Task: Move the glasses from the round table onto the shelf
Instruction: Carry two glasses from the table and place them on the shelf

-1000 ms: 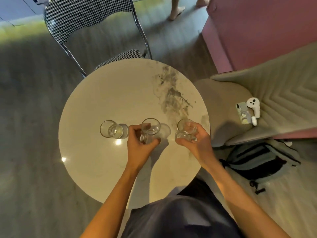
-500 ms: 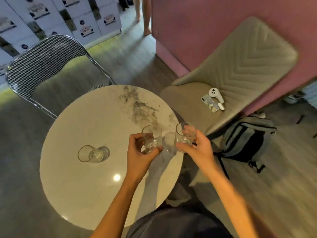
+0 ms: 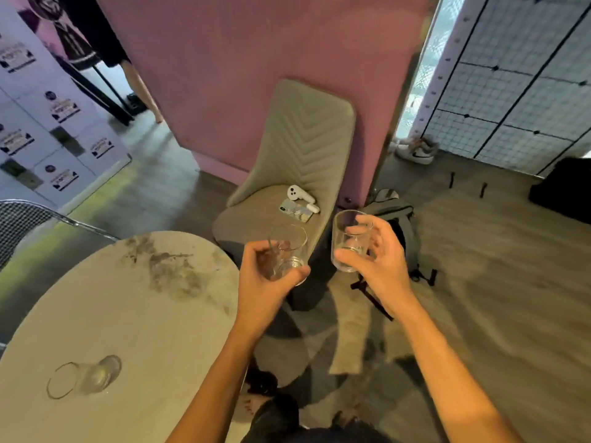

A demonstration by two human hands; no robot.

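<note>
Glass 1 [image 3: 289,246] clasped in left hand [image 3: 265,284], glass 2 [image 3: 344,233] in right hand [image 3: 382,266], glass 3 [image 3: 86,377] on table [image 3: 144,314].

There are 3 clear glasses. The table glass [image 3: 84,377] stands on the 1 round table [image 3: 128,314], the left glass [image 3: 287,251] is gripped in the left hand [image 3: 267,282], and the right glass [image 3: 350,239] is gripped in the right hand [image 3: 380,263]. That makes 2 hands, each holding 1 glass.

There are 2 chairs: 1 beige padded chair [image 3: 307,139] and 1 houndstooth chair [image 3: 19,225].

On the beige seat lie 3 small items: 1 phone [image 3: 295,211], 1 white controller [image 3: 299,193] and 1 small white capsule [image 3: 312,208].

On the floor are 1 grey backpack [image 3: 396,215] and 2 white sneakers [image 3: 415,150].
</note>
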